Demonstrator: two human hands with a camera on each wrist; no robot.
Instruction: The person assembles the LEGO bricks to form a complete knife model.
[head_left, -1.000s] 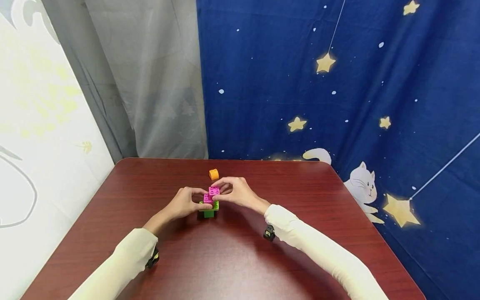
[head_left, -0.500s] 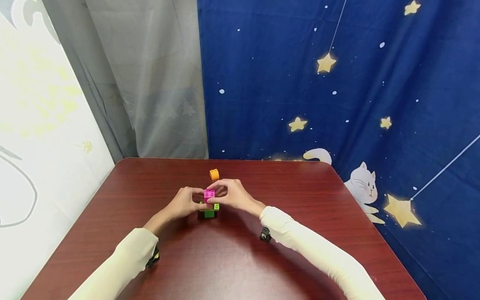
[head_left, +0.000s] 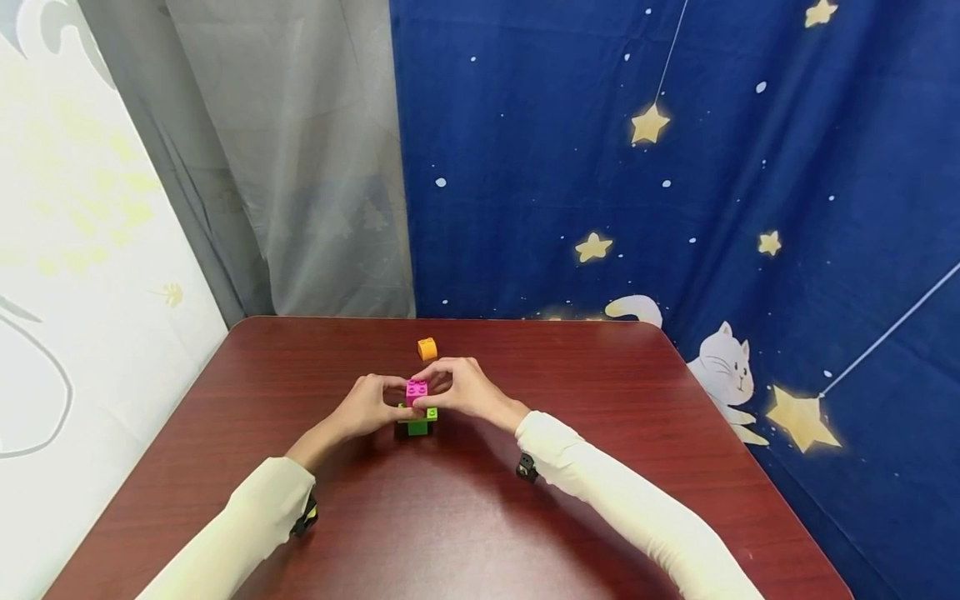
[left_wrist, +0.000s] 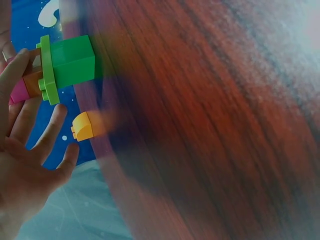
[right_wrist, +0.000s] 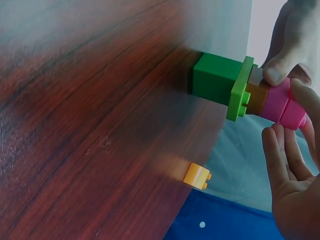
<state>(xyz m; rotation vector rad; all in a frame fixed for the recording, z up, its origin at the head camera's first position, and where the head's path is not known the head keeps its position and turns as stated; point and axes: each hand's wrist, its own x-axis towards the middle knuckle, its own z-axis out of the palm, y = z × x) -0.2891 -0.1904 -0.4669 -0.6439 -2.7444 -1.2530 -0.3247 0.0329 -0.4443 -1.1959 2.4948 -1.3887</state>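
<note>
On the table [head_left: 480, 517] we see the brick tower [right_wrist: 256, 101] and, behind it near the far edge, a loose brick [head_left: 427, 349].

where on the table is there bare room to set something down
Bare tabletop lies nearer the person, between the left sleeve and right sleeve; more lies between the right hand and the table's right edge. It is crowded around the brick stack, where the left hand also grips, with the orange block just beyond.
</note>
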